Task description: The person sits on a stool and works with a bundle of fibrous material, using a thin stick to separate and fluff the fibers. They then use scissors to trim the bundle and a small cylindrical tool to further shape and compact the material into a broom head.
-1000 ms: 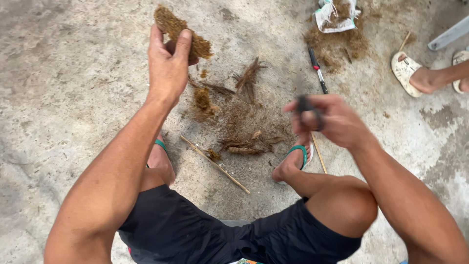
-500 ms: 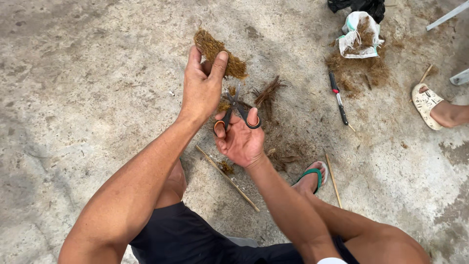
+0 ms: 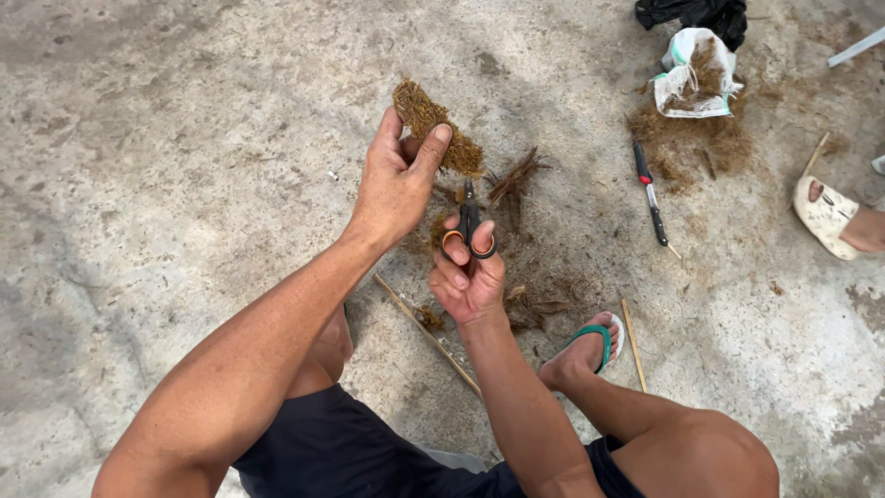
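Scissors (image 3: 468, 226) stand blades-up in the right hand (image 3: 468, 277), fingers through the loops, their long axis aimed at the brown fibre clump (image 3: 435, 129) just above. The left hand (image 3: 396, 180) pinches that clump between thumb and fingers over the concrete floor (image 3: 184, 138).

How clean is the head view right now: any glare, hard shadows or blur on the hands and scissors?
Head view: flat, even daylight, no glare, only soft shadows under the arms. Left hand, fibre clump and right hand with the scissors are sharp, no motion blur. Wide-angle stretch bends the edges. Concrete floor reads clearly.
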